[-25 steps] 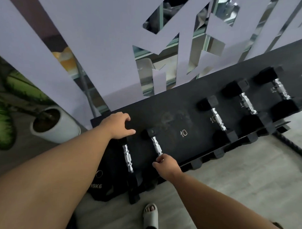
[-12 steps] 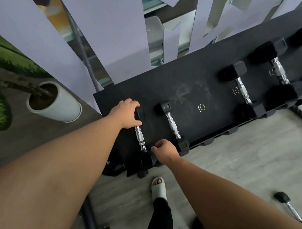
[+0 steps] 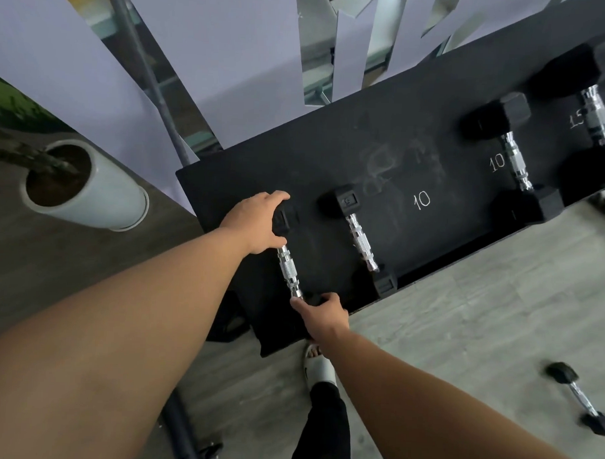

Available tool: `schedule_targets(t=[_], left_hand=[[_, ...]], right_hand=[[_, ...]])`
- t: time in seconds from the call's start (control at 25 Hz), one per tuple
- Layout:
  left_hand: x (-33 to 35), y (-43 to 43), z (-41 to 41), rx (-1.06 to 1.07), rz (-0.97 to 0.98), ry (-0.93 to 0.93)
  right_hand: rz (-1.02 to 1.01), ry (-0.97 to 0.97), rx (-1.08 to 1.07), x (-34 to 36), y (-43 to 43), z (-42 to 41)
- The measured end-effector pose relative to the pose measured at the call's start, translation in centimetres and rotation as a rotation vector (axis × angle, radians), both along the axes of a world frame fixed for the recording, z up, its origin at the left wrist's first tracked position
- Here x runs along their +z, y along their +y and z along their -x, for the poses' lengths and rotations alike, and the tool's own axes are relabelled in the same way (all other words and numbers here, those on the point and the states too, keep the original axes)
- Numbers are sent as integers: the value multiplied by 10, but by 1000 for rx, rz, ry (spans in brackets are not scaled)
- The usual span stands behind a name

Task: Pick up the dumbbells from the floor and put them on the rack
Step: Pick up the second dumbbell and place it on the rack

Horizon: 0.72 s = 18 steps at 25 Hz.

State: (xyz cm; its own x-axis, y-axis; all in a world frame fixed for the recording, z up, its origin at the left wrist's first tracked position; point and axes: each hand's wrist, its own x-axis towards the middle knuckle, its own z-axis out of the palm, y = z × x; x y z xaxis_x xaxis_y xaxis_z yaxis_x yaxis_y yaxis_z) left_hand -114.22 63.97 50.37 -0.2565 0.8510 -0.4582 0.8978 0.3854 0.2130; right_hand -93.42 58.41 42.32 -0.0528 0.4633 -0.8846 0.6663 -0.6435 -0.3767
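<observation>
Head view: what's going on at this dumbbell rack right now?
A person is setting a small dumbbell at the left end of the black rack. The left hand cups its far head and the right hand grips the near head. Beside it lies a second small dumbbell, and heavier dumbbells lie further right along the rack. One more dumbbell lies on the floor to the right, not yet picked up.

A plant pot and a shoe

The white pot (image 3: 89, 194) sits left of the hands. A white slipper (image 3: 318, 369) is just below them.
</observation>
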Motion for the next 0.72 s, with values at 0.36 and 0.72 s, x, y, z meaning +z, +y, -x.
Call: schedule_targets(t=[0.36, 0.72], left_hand=[[21, 8, 2, -37, 92, 85], [96, 82, -29, -106, -46, 127]], right_hand=[[56, -55, -46, 4, 13, 0], [-104, -32, -68, 76, 96, -47]])
